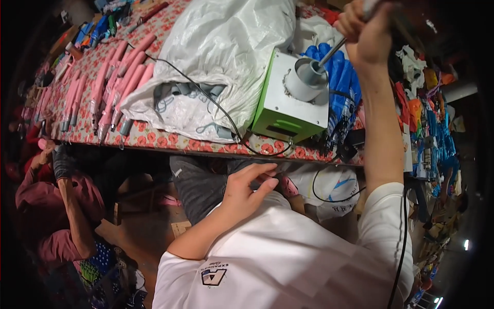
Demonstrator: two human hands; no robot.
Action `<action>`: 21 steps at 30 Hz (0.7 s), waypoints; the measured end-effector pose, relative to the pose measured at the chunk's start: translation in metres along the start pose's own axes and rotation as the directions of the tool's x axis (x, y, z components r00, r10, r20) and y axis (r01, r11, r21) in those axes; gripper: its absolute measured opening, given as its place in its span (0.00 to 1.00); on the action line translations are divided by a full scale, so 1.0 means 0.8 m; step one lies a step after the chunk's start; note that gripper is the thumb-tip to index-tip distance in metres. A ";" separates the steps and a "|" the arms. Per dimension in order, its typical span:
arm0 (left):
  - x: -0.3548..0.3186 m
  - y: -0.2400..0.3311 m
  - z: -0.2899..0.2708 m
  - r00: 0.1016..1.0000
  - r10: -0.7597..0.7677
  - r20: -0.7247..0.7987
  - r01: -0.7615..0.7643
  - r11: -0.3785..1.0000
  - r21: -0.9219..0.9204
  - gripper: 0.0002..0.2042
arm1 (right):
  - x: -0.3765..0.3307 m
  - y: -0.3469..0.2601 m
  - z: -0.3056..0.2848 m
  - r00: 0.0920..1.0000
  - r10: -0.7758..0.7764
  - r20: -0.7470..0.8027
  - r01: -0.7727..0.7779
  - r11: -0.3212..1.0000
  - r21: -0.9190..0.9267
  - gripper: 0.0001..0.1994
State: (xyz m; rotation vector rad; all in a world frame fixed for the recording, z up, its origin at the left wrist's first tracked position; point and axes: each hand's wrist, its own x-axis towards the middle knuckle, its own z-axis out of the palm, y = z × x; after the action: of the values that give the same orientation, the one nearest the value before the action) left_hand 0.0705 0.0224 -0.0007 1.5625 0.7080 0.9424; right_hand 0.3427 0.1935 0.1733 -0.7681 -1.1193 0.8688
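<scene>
One broad surface (177, 139), draped in red-flowered cloth, is carrying the items below.
One large white woven-plastic sack (221, 31), mouth gaping, is lying on it and showing grey cylindrical pieces (180, 88) inside.
One green box with a flat white top (296, 113) is standing right of the sack, near the surface's front edge.
Several long pink bundles (103, 77) are lying left of the sack; folded blue material (350, 77) is sitting just beyond the box's right side.
Two hands: the right hand (368, 36) is gripping a slim metal rod, fingers wrapped round it; the left hand (242, 188) is hanging before the edge, fingers loosely curled, thumb apart, holding nothing visible.
One pale grey cylindrical collar (298, 85) is rising from the box top.
One rod (334, 54), slanting, is reaching into the collar's mouth, depth hidden.
Step, as judged: the rod's tip is being worked in the collar; the next move is seemingly calling for steady alignment.
</scene>
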 end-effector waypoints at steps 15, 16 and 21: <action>-0.048 0.026 -0.066 0.958 -0.276 0.078 0.287 0.926 -0.245 0.13 | -0.174 0.038 0.135 0.940 0.227 0.255 -0.341 0.657 0.673 0.27; -0.051 0.018 -0.069 0.981 -0.167 -0.103 0.170 0.985 0.017 0.14 | -0.184 0.048 0.143 0.938 0.259 0.230 -0.346 0.666 0.662 0.27; -0.061 -0.016 -0.075 0.957 -0.030 -0.288 0.092 0.974 0.205 0.16 | -0.188 0.054 0.161 0.925 0.308 0.223 -0.378 0.696 0.610 0.30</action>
State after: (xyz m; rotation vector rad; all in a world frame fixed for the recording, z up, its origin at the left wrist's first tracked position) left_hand -0.0051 0.0137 -0.0194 1.5986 1.0871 1.0832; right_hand 0.1812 0.0914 0.1053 -0.3458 -0.6784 1.5316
